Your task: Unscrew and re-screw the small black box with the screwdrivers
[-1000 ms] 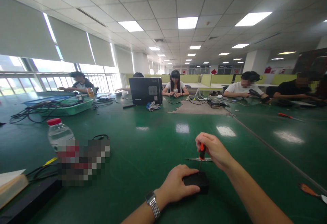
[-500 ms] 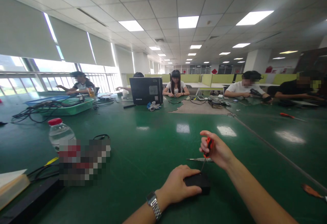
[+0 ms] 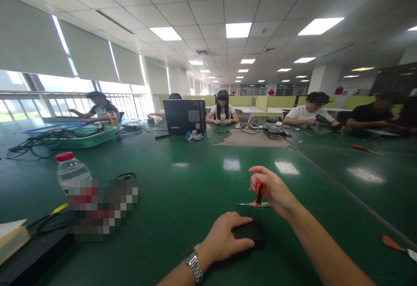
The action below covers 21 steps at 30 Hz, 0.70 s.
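While a glossy green table (image 3: 182, 190) fills the open office, fingers (image 3: 259, 174) pinch a screwdriver (image 3: 258, 191) over a black box (image 3: 250, 232).

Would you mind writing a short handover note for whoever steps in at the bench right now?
Left hand: pressed flat on the small black box, steadying it on the green table.
Right hand: gripping the orange-handled screwdriver upright, shaft pointing down onto the box's top.
Nearby: tweezers lie just behind the box; a water bottle stands to the left.
Done: box is placed and the driver is set on it.
Left: how far any screw is turned cannot be told, and the box looks closed.
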Tool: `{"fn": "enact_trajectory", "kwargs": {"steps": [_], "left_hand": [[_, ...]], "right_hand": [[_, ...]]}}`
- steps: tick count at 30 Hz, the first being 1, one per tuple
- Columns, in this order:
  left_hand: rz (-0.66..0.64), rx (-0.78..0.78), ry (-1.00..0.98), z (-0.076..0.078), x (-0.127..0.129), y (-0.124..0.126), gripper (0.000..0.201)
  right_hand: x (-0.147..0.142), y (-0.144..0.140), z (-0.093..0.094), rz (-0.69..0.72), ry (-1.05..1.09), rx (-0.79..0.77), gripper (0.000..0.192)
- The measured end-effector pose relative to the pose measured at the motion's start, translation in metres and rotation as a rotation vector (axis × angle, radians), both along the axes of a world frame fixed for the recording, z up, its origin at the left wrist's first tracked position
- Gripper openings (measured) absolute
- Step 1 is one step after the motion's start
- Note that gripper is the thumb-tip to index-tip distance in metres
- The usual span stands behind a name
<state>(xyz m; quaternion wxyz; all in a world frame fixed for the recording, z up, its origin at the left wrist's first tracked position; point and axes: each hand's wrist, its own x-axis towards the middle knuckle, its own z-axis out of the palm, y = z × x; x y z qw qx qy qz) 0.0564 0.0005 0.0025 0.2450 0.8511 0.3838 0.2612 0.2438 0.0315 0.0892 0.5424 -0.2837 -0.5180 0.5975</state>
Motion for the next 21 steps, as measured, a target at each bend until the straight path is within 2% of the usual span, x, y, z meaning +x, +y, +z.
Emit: {"fn": "enact_trajectory", "kwargs": {"steps": [3,5,9,13,17,21], "left_hand": [[0.001,0.004,0.000,-0.0007,-0.0002,0.0003,0.054],[0.004,0.007,-0.002,-0.0013,-0.0003,0.0007,0.054],[-0.002,0.009,-0.006,-0.0011,0.0004,0.0011,0.054],[-0.006,-0.005,-0.010,0.0006,0.0009,0.0006,0.055],[-0.007,-0.010,-0.020,0.0000,0.0001,0.0007,0.054],[-0.003,-0.005,-0.028,-0.0016,-0.0004,0.0013,0.052]], "right_hand": [[0.0004,-0.0003,0.0006,-0.053,-0.007,0.013,0.019],[0.0001,-0.0002,-0.0001,-0.097,-0.034,0.014,0.025],[-0.0028,-0.0001,-0.0019,0.013,-0.038,-0.022,0.023],[-0.0048,-0.0001,-0.0011,-0.062,-0.058,-0.013,0.024],[-0.0027,-0.0006,0.0005,0.015,-0.070,-0.049,0.023],[-0.0014,-0.0013,0.0009,-0.097,-0.107,0.001,0.024]]}}
